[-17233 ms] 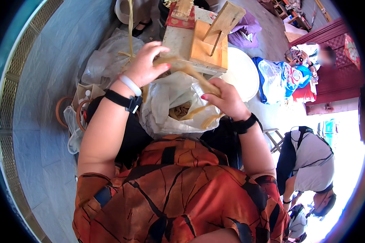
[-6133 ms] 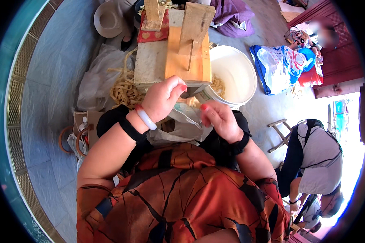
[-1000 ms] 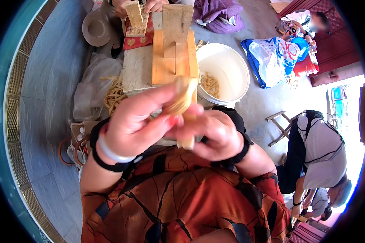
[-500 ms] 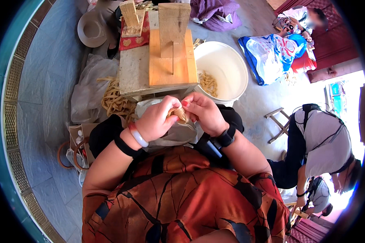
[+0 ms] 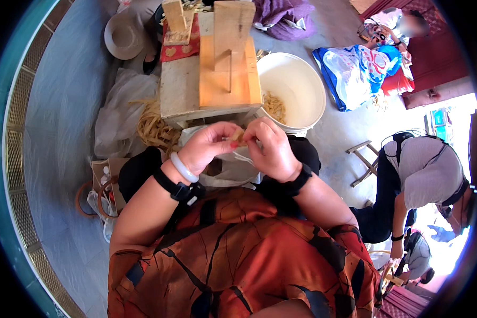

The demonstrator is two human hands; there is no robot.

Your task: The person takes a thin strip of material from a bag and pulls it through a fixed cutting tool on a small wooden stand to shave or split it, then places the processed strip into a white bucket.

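Over my lap, both my hands meet at a small tan piece [image 5: 239, 136] that looks like a folded flat strip. My left hand [image 5: 205, 150] pinches it from the left between thumb and fingers. From the other side my right hand [image 5: 272, 148] closes on it, knuckles up and fingers curled in. Most of the piece is covered by the fingers, so its exact form cannot be made out. Beneath the hands, a pale plastic bag [image 5: 228, 172] lies across my lap.
Ahead stands a small table [image 5: 177, 95] with an upright wooden board stand [image 5: 230, 79]. A white bucket [image 5: 308, 90] holds several tan pieces [image 5: 274, 107]. Loose tan strips [image 5: 156, 129] lie left of the table. A bent-over person [image 5: 429, 164] and a folding stool [image 5: 363, 163] are at right.
My right hand has rolled so its back faces up, and its fingers have curled further over the tan piece. Less of the piece shows. My left wrist has turned a little.
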